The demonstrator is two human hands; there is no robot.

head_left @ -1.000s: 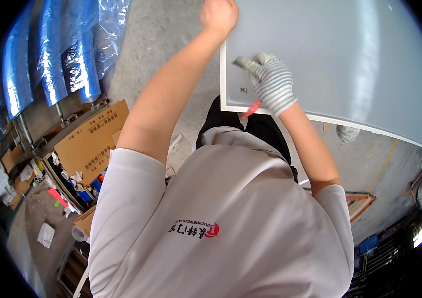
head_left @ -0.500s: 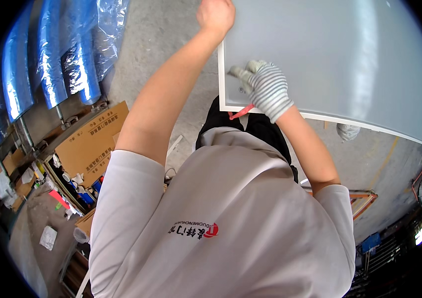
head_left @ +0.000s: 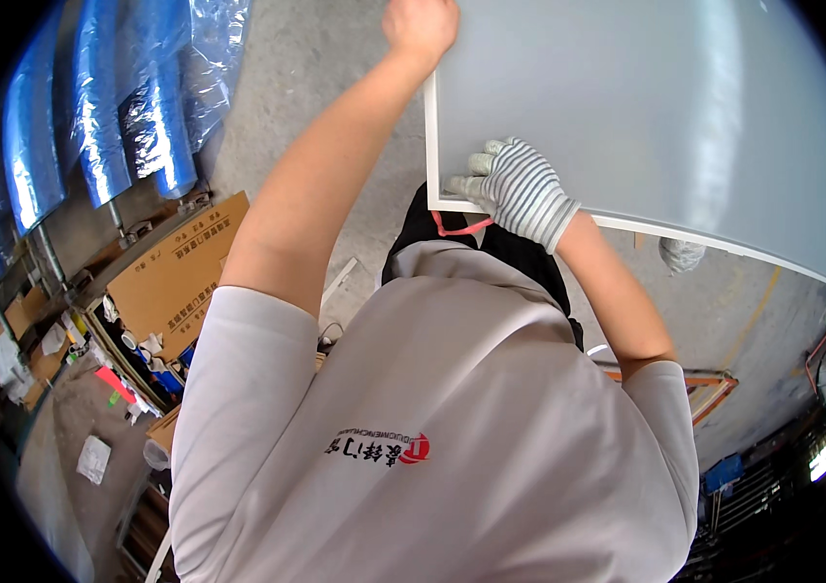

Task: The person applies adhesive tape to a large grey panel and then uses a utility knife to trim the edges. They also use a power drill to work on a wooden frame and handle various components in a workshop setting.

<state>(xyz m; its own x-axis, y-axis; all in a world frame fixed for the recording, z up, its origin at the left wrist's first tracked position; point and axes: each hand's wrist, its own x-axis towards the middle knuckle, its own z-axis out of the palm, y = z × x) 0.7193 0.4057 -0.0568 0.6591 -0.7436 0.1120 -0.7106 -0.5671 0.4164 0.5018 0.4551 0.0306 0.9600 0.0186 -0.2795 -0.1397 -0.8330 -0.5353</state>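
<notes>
A large grey panel (head_left: 607, 107) with a thin white frame spreads across the upper right. At the panel's left edge, near the top of the picture, my bare left hand (head_left: 421, 25) is closed over the frame; its fingertips are partly hidden. My right hand (head_left: 520, 191), in a white and grey striped glove, lies over the panel's near left corner. Its fingers stretch out to the left, apart, with one along the white frame. Just below that corner a red cord or strap (head_left: 456, 231) hangs in a loop; where its ends go is hidden.
Blue plastic-wrapped lengths (head_left: 107, 107) lean at the upper left. Below them stands a brown cardboard box (head_left: 180, 277) beside a cluttered bin. An orange-edged frame (head_left: 714, 396) lies at the right. A pale wrapped bundle (head_left: 682, 255) shows under the panel's near edge.
My right hand has shifted slightly toward me, and its fingers have come down to the frame at the corner. The red cord now shows as a wider loop. My left hand stays at the edge.
</notes>
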